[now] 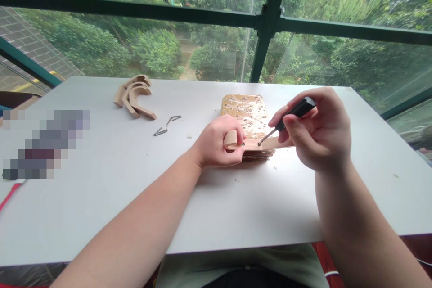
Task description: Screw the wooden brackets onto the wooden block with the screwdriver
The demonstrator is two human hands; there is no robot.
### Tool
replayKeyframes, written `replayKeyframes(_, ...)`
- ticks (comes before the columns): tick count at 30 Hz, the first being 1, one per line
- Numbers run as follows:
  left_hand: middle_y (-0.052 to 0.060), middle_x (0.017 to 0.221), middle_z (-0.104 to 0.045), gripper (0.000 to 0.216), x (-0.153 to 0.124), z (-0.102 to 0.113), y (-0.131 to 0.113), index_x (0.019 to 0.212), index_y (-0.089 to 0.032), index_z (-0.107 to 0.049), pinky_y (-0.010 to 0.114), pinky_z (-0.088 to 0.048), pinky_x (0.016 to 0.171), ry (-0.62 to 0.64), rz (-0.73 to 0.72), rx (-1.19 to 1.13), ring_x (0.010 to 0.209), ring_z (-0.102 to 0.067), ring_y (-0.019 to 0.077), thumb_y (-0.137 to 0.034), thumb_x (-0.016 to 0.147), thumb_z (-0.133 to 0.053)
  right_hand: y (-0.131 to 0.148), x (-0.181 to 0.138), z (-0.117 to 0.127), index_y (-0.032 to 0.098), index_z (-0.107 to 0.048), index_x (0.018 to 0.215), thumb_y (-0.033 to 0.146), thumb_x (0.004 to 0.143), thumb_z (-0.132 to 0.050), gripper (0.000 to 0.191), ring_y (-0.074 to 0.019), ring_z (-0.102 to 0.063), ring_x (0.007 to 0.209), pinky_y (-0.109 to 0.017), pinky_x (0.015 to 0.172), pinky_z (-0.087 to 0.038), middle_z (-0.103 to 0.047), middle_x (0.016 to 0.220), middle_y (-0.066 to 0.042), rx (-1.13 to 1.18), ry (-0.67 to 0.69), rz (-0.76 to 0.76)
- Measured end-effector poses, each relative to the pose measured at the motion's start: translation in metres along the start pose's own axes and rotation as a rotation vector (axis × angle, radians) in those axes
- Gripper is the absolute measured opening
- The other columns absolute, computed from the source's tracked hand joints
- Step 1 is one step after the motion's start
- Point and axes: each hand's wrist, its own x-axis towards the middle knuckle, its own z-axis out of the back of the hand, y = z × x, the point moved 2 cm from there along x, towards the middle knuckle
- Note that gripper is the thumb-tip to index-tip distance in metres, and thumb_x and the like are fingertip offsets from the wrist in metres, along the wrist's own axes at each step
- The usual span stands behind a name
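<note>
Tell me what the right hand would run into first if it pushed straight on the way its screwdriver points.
The wooden piece. The screwdriver in the right hand slants down and left, its tip at or just above that piece; depth leaves contact unclear.

My left grip (213, 141) and right grip (326, 130): bare. Forearms (151, 202): bare, tapered in shape. Below the counter's (236, 216) near edge I wear grey-green cloth (192, 266), black cloth (249, 280) overlapping centrally.

pixelated patch (47, 144): indistinct | box (25, 100): cut off | wooden piece (251, 145): partly hidden by left hand (216, 141)
</note>
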Motion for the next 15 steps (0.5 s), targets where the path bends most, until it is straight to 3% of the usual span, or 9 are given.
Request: replayKeyframes(15, 0.003, 0.084, -0.072, 0.017, 0.0001, -0.0009, 0.0008, 0.070, -0.022, -0.058, 0.038, -0.052, 0.083, -0.001, -0.001, 0.008, 0.084, -0.064, 0.0211, -0.013, 0.061, -0.069, -0.0050, 0.0006, -0.0005, 0.026, -0.058, 0.102, 0.032, 0.090, -0.072, 0.019, -0.0172, -0.069, 0.067, -0.027, 0.042, -0.053, -0.066, 0.083, -0.004, -0.013, 0.007, -0.004)
